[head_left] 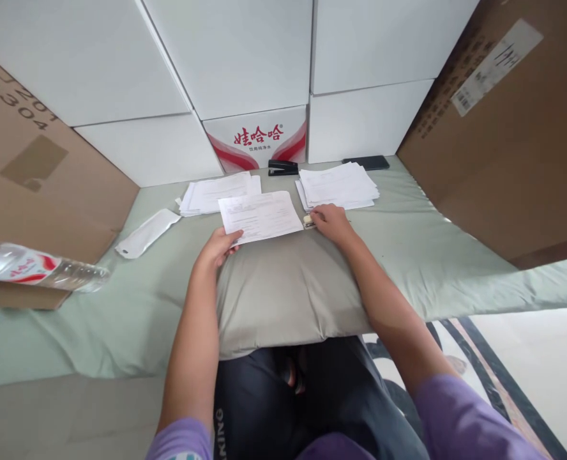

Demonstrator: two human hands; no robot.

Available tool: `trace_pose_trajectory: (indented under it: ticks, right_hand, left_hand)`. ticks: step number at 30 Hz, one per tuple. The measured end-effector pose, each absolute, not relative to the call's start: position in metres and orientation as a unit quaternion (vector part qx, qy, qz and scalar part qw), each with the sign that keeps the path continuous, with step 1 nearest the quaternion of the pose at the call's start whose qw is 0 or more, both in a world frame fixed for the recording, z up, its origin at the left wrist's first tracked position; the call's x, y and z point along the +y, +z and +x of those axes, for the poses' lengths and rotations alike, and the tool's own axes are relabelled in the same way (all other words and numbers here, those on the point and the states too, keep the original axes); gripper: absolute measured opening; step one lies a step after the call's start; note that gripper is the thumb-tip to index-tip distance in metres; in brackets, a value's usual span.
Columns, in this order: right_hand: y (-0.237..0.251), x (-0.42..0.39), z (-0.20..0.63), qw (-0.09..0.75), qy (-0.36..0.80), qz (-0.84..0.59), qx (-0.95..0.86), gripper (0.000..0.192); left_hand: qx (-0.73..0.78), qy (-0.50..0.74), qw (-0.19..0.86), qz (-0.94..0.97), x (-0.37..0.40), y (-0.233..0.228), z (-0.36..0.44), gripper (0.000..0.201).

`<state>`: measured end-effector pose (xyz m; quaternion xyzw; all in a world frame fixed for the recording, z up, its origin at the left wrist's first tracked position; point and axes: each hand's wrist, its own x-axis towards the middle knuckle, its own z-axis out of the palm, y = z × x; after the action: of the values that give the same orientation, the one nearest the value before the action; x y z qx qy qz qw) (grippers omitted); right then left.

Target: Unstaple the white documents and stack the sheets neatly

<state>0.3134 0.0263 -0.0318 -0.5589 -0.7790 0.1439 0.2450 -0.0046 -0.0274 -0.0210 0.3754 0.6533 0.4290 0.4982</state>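
- Left hand (216, 248) on the near left corner of the sheet (260, 216); fingers curled, thumb over the edge, pinching the paper.
- Sheet lies flat at the pillow's (283, 294) far edge, between 2 stacks: left stack (216, 193), right stack (338, 185).
- Right hand (330, 220) rests just beside the sheet's right edge, fingers closed around a small pale object (308, 221); cannot tell what it is.
- Stapler (283, 168) and phone (366, 162) sit behind the stacks, untouched.
- Risk: soft pillow gives under pressure, so the sheet may crease or skew.
- Risk: right hand near the right stack; a nudge could fan it.
- Bottle (39, 268) lies at far left, well apart.
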Motion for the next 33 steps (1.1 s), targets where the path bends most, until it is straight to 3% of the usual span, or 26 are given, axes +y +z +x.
trace_pose_trajectory:
  ticks: [9, 33]
  right_hand:
    - [-0.033, 0.027, 0.308, 0.171, 0.15, -0.57, -0.789, 0.04]
    - [-0.043, 0.03, 0.305, 0.193, 0.156, -0.576, -0.778, 0.037]
  left_hand:
    - [0.645, 0.423, 0.501, 0.392, -0.024, -0.032, 0.006, 0.011]
    - [0.63, 0.447, 0.497, 0.395, -0.023, -0.036, 0.007, 0.018]
